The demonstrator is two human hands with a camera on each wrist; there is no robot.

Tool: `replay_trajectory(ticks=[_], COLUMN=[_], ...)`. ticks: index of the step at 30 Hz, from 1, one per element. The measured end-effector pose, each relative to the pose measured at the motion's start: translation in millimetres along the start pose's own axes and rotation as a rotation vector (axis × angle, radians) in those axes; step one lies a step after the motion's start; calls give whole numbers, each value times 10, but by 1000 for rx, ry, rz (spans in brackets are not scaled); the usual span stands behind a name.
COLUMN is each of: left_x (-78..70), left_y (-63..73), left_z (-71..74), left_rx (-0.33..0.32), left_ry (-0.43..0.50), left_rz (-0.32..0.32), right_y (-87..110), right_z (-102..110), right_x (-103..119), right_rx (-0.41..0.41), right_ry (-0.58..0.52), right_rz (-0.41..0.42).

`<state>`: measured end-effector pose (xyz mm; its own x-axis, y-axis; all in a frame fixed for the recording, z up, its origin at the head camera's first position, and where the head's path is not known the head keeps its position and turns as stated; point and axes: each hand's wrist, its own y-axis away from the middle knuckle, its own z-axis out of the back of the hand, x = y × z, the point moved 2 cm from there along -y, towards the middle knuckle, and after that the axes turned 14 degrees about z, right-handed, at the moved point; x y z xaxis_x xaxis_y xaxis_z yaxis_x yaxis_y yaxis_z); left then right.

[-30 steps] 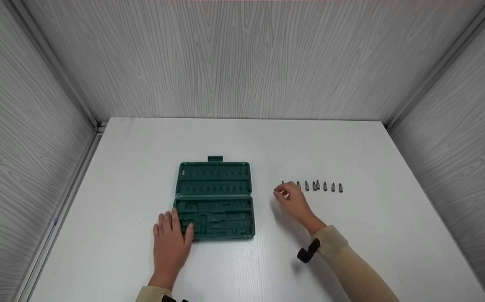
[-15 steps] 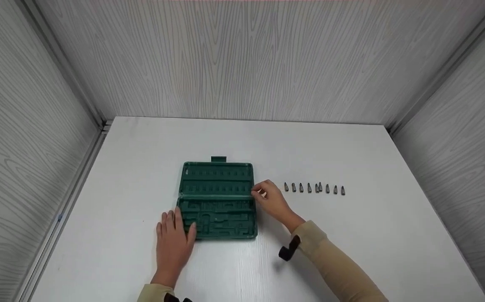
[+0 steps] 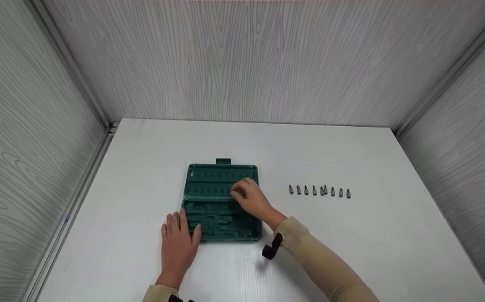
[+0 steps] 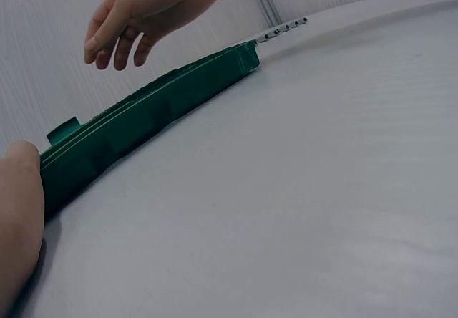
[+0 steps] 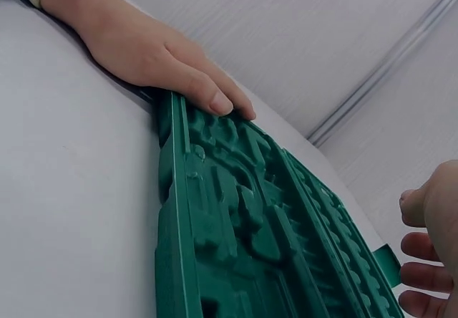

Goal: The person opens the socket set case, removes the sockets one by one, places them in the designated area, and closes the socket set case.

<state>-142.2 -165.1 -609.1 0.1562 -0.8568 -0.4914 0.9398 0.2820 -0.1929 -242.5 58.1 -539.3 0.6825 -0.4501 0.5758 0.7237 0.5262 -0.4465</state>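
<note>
An open green plastic tool case (image 3: 221,242) lies on the white table, its moulded tray nearer the person and its lid with slots behind. My left hand (image 3: 178,247) rests flat against the tray's left edge, with the thumb over its front left corner. Over the case, near the hinge, my right hand (image 3: 251,200) holds thumb and index finger pinched together. The small screwdriver bit between these fingertips is hidden in every current view. A light spot shows at the lid's left end slot. To the right stands a row of several small dark metal bits (image 3: 314,190).
The white table (image 3: 351,243) is bounded by grey wood-grain panels (image 3: 242,63) at the back and both sides. A latch tab (image 3: 223,161) sticks out from the lid's far edge. A black wrist-camera mount (image 3: 272,247) hangs beneath the right wrist.
My right hand has moved left from the left end of the row of bits to above the case, taking a bit along. The left hand stays on the case. The head view has shifted slightly.
</note>
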Motion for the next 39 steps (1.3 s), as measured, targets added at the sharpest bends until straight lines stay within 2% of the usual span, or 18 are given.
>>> replay_trajectory(ticks=[6, 13, 17, 21, 26, 33, 39], left_x=[-19, -20, 16, 35, 18, 12, 15], left_y=[-8, -20, -33, -31, -11, 8, -10], left_z=[-12, -66, -47, -27, -44, -27, -6], left_rx=[-6, 41, 27, 26, 59, 47, 68], left_ry=[2, -3, -10, -17, -20, -21, -31], left_rz=[5, 22, 26, 28, 35, 36, 41], right_y=[-191, -407, -547, -665, -781, -987, -1162], right_z=[-121, -249, -379, -510, -618, -744, -827], right_x=[25, 20, 41, 46, 21, -29, -54], right_rx=[27, 84, 115, 121, 119, 126, 155], right_ry=[15, 32, 42, 48, 80, 162, 150], right_rz=[59, 11, 3, -11, -44, -10, -91])
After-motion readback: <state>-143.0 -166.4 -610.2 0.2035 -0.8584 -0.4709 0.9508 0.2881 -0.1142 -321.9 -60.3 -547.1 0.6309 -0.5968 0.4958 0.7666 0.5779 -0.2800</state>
